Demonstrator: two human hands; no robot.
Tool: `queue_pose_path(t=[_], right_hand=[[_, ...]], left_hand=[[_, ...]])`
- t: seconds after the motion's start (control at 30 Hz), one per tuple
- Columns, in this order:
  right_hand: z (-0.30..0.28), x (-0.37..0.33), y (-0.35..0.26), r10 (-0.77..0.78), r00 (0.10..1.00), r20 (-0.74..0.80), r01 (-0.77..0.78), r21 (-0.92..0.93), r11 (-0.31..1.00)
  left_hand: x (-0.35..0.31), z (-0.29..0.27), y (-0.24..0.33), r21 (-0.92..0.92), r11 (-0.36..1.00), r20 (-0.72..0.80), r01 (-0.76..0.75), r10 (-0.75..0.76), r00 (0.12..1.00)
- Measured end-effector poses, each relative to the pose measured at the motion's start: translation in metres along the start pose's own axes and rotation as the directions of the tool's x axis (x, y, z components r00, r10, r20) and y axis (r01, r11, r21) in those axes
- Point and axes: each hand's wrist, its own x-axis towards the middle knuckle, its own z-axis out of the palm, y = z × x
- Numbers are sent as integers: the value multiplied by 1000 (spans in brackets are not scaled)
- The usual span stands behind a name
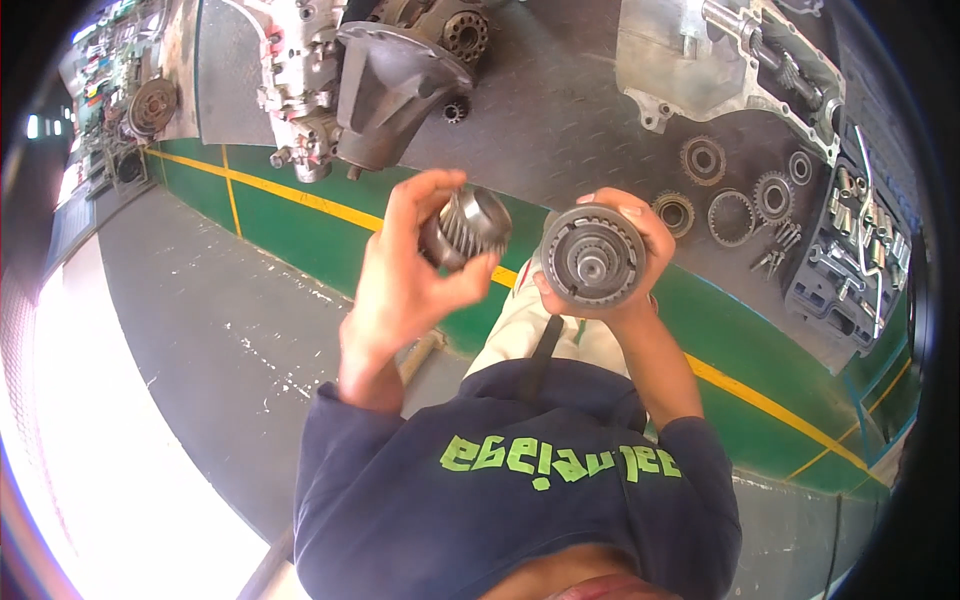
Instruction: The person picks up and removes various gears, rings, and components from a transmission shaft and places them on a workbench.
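Two hands up at your chest, over bench edge. Your left hand [400,275] wraps toothed gear [468,228]. Your right hand [630,262] grips hub [592,255] with shaft end facing you. Parts near, not touching. Loose gears [731,215] on bench [560,120] beyond.

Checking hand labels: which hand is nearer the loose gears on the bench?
Right. The right hand, holding a gear assembly, sits just beside the loose gears; the left hand is farther away.

Blown-out left glare (fisheye-bent edges)
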Motion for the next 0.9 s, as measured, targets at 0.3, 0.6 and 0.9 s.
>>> queue_pose_path(t=[0.3,0.6,0.9], right_hand=[[20,-3,6,-101,995,23,101,18,995],[32,-8,11,-106,991,-80,105,-16,994],[62,-11,14,-122,987,-103,114,-80,990]], left_hand=[[-18,-11,114,732,503,466,-460,122,876],[-14,14,133,871,64,489,-486,-26,872],[0,28,124,828,-134,531,-545,-129,838]])
